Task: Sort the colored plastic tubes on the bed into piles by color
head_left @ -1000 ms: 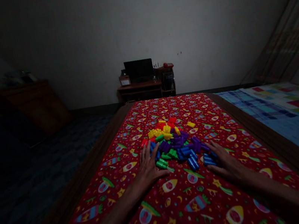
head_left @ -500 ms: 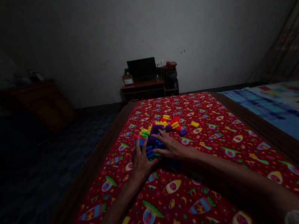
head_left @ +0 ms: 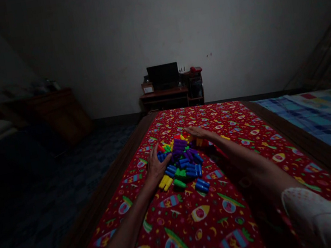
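1. We see a pile of plastic blocks (head_left: pixel 182 163) on the red patterned cloth (head_left: pixel 206 222) covering the table.
2. Left hand (head_left: pixel 155 168) lies flat against the pile's left edge, fingers (head_left: pixel 156 152) spread, gripping nothing.
3. Right hand (head_left: pixel 198 132) reaches over the pile's far side, fingers extended on the yellow and red blocks, nothing held.
4. Blue blocks (head_left: pixel 202 185) lie nearest us.

- Dim room, plain pale wall (head_left: pixel 109 45) at back.
- Low wooden desk (head_left: pixel 164 97) against it, dark monitor (head_left: pixel 163 76) on top.
- Dark patterned floor (head_left: pixel 66 169) left.
- Checked blue mat (head_left: pixel 318 120) right.
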